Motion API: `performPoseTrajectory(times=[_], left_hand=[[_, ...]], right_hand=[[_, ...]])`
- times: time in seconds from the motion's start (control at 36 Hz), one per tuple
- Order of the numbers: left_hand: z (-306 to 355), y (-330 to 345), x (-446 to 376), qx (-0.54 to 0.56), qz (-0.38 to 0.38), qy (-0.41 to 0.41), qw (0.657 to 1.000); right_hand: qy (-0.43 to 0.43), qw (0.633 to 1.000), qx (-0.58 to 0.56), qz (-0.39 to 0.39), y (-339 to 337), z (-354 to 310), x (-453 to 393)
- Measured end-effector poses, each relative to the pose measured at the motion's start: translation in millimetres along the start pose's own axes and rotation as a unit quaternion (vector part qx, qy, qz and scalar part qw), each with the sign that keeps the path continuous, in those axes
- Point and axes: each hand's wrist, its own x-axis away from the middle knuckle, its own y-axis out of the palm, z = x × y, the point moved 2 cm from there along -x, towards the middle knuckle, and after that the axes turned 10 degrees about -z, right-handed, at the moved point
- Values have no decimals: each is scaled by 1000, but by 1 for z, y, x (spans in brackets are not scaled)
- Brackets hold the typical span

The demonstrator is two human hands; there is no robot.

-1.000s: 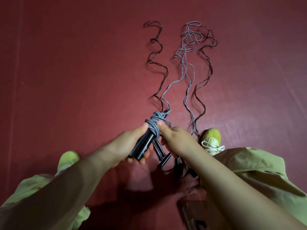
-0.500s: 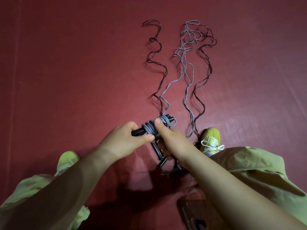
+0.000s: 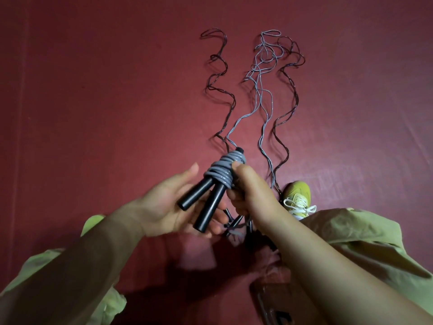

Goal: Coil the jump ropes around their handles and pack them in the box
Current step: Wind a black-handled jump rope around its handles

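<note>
The right hand pinches the grey rope coil wound on two black handles; the left hand lies open beneath. The loose tail could probably unwind if the pinch slackens.

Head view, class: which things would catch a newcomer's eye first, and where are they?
At the centre, two black handles bound with grey rope coils, pinched by the right hand over the open left hand. Beyond them, loose grey rope and dark rope snake away across the red floor. A yellow shoe sits right of the hands.
</note>
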Motion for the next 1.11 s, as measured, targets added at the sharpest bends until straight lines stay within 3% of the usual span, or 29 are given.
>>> performPoseTrajectory(times=[0.19, 0.33, 0.64, 0.92, 1.11], left_hand=[[-12, 14, -6, 102, -88, -2, 991], [-7, 6, -6, 29, -6, -28, 999], [-6, -4, -6, -66, 74, -40, 994], [-8, -12, -10, -132, 164, -9, 978], [-9, -16, -13, -207, 229, -5, 951]], right_hand=[[-22, 1000, -5, -16, 1, -6, 5], [0, 999, -10, -33, 0, -4, 2], [31, 993, 73, -90, -4, -4, 1], [81, 986, 137, -39, -9, -1, -2], [96, 934, 338, 62, -15, 1, -3]])
